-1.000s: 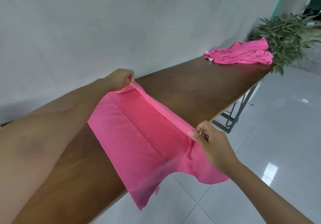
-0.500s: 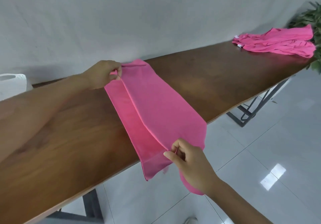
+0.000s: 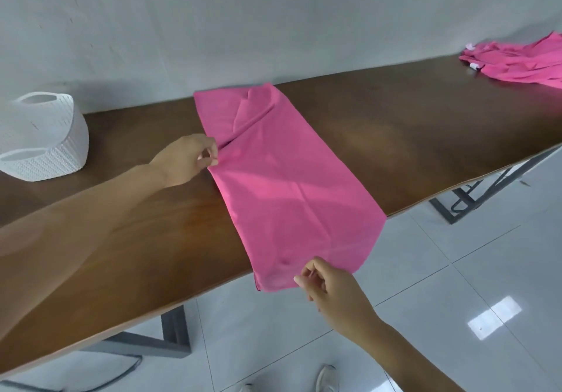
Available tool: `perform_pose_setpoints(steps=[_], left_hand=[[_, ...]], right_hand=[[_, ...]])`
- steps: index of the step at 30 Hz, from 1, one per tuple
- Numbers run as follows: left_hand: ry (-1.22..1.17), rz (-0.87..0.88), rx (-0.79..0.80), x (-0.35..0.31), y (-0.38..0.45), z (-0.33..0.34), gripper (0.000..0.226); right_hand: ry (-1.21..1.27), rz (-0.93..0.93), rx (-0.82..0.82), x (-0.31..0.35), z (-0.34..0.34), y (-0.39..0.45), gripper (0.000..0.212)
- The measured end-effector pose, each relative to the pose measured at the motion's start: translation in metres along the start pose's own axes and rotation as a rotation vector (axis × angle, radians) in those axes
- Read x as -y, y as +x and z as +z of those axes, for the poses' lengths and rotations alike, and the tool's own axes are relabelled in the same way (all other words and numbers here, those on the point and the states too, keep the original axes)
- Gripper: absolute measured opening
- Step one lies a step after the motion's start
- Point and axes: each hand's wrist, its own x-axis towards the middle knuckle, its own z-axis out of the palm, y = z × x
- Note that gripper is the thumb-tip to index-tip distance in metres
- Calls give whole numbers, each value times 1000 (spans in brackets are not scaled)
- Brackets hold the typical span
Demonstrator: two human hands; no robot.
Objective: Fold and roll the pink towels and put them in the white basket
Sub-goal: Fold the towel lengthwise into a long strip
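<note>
A pink towel [image 3: 286, 178] lies folded lengthwise across the brown table [image 3: 410, 136], its near end hanging over the front edge. A diagonal crease wrinkles its far end. My left hand [image 3: 188, 160] pinches the towel's left edge about midway along. My right hand [image 3: 328, 288] pinches the near hanging end. A white basket [image 3: 45, 139] stands on the table at the far left, apart from the towel. A heap of more pink towels [image 3: 517, 60] lies at the table's far right end.
A grey wall runs directly behind the table. Dark metal table legs [image 3: 468, 200] stand on the white tiled floor. The tips of shoes [image 3: 327, 378] show at the bottom.
The towel has gone from being held open to lying folded in half on the table. My left hand slid from the far corner to the left edge; the basket came into view.
</note>
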Motion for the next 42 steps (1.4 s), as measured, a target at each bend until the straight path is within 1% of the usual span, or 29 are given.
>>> perform_pose_setpoints(steps=[9, 12, 18, 21, 22, 26, 31, 35, 39, 42], left_hand=[[-72, -42, -91, -62, -1, 44, 8], [-101, -105, -138, -81, -2, 57, 7], [-98, -248, -204, -109, -6, 71, 13], [-45, -265, -246, -119, -3, 67, 6], [-32, -275, -261, -120, -1, 65, 4], [29, -342, -261, -112, 15, 59, 30], [68, -398, -239, -93, 59, 53, 37], [92, -364, -184, -70, 109, 53, 44], [62, -376, -130, -49, 158, 59, 35], [9, -423, -173, -48, 186, 60, 20]], right_hand=[[19, -69, 15, -27, -69, 26, 21], [28, -113, 11, -36, -95, 37, 20], [94, -190, 24, -51, -138, 66, 23], [134, -220, 34, -54, -149, 81, 23], [146, -224, 40, -54, -152, 86, 23], [164, -243, 65, -51, -158, 111, 24], [161, -265, 95, -39, -162, 148, 24], [138, -249, 83, -23, -170, 183, 24], [57, -247, 64, -9, -179, 219, 26], [31, -229, 32, -1, -183, 244, 26]])
